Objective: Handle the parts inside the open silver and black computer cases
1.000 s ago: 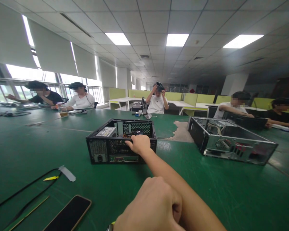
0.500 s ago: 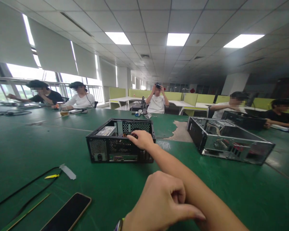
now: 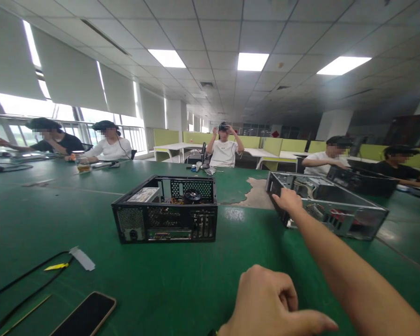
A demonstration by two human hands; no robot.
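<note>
My left hand hung loosely curled just above the green table, thumb stuck out to the right, holding nothing. Off to its left lay a dark phone near the table's edge, and beyond that a black cable with a scrap of tape; a careless sweep of that hand could, I judged, have knocked the phone off or snagged the cable.

Further out, my right hand rested on the near corner of the silver computer case, fingers curled over the top rim; whether they truly gripped it I could not tell. The case lay open-topped, with wires showing inside just past my fingers. I thought a bare sheet-metal rim might nick my skin, and a one-handed tug at a corner might slew the case across the table or catch those wires.

Left of that hand, well apart, sat the black computer case, also open, untouched.
</note>
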